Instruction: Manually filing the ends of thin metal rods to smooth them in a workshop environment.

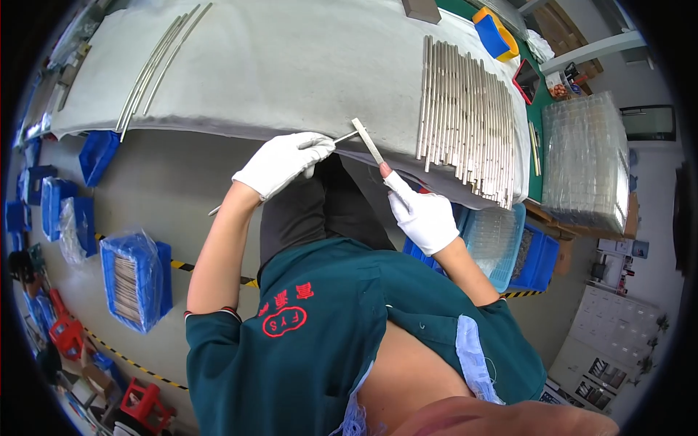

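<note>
My left hand (285,164), in a white glove, is closed round a thin metal rod (346,136). The rod's far tip sticks out past my fingers at the table's front edge, and its other end shows behind the wrist. In my right hand (425,218), also gloved but with one bare fingertip showing, is a narrow, flat, pale stick (367,142), possibly a file or sanding stick. It crosses the rod near its tip and appears to touch it. To the right, many similar metal rods (465,109) lie side by side on the white table cover (291,65).
Several longer rods (156,65) lie at the table's left. Along the right stand a yellow-and-blue tape dispenser (496,34), a red-edged phone (526,81) and stacked clear trays (585,163). Blue bins (534,258) sit below right; a bagged bin of rods (134,280) stands on the floor left.
</note>
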Action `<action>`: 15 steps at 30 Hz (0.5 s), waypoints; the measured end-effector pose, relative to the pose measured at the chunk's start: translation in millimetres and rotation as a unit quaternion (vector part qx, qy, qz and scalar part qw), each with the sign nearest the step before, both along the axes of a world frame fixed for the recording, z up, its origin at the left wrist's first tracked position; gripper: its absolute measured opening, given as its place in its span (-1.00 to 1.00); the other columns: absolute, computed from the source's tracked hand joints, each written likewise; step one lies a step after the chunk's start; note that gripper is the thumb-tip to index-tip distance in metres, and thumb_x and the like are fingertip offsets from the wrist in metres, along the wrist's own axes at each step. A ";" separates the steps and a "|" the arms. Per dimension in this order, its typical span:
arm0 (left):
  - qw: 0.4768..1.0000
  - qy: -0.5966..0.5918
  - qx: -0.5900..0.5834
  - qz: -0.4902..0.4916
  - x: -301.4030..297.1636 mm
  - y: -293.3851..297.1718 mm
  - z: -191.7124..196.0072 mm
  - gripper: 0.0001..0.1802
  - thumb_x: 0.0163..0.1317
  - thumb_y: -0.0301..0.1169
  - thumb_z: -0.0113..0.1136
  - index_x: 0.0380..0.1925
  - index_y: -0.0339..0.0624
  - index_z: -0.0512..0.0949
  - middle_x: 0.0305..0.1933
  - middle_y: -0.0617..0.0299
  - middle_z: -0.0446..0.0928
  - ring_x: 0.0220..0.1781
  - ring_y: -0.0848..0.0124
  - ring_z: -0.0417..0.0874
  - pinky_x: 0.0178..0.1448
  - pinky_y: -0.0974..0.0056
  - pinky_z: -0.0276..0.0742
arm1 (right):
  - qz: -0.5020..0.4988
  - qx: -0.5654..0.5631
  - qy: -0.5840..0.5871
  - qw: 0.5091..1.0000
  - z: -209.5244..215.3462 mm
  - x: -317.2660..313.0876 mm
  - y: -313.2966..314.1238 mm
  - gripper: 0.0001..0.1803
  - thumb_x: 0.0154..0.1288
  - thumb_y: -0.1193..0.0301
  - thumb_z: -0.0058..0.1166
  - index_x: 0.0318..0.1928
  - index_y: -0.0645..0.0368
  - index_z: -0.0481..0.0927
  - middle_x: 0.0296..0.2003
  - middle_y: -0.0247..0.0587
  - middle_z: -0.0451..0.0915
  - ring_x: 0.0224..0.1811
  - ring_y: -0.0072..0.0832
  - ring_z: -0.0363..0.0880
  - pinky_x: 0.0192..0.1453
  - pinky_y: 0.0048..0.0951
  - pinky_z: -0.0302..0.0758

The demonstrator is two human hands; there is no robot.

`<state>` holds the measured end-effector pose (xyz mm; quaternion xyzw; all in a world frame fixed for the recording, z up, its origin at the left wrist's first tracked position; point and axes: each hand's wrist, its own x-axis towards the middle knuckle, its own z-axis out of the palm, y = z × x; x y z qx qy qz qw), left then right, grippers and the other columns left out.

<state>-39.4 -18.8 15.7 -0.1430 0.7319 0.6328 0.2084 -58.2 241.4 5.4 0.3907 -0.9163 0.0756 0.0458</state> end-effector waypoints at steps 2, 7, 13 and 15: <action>1.000 0.017 0.003 -0.006 -0.1 0.2 -8.7 -0.66 0.27 -0.29 0.01 -0.07 -0.28 0.53 -0.40 0.30 0.54 -0.50 0.53 0.43 -0.34 0.43 0.37 | 0.005 0.000 0.000 1.000 2.2 -2.4 -1.2 -0.43 0.21 0.32 0.00 0.27 -0.27 0.30 -0.88 -0.30 0.29 -0.87 -0.39 0.35 -0.77 -0.39 0.26; 0.983 0.095 -0.149 -0.056 -2.3 3.5 1.8 -0.66 0.27 -0.28 0.00 -0.04 -0.20 0.51 -0.09 0.18 0.59 -0.06 0.29 0.58 0.04 0.33 0.43 | 0.017 -0.066 0.039 0.997 -8.9 -19.4 -27.9 -0.42 0.20 0.36 0.02 0.26 -0.28 0.31 -0.88 -0.31 0.26 -0.88 -0.41 0.32 -0.78 -0.40 0.26; 0.997 -0.041 -0.056 -0.034 -5.0 2.3 -2.2 -0.66 0.28 -0.27 -0.01 -0.03 -0.19 0.51 -0.10 0.18 0.60 -0.08 0.29 0.58 0.02 0.33 0.43 | -0.005 -0.039 0.020 0.999 -12.5 0.8 -7.3 -0.44 0.18 0.37 0.04 0.21 -0.34 0.37 -0.88 -0.34 0.25 -0.89 -0.41 0.31 -0.79 -0.42 0.24; 0.991 0.082 -0.100 -0.043 -1.6 0.2 -14.1 -0.67 0.28 -0.27 0.00 -0.04 -0.18 0.52 -0.11 0.18 0.60 -0.10 0.30 0.58 0.02 0.34 0.43 | -0.010 -0.014 0.026 1.000 -8.7 -1.3 -11.2 -0.45 0.18 0.37 0.04 0.21 -0.35 0.38 -0.88 -0.34 0.27 -0.89 -0.40 0.31 -0.78 -0.42 0.25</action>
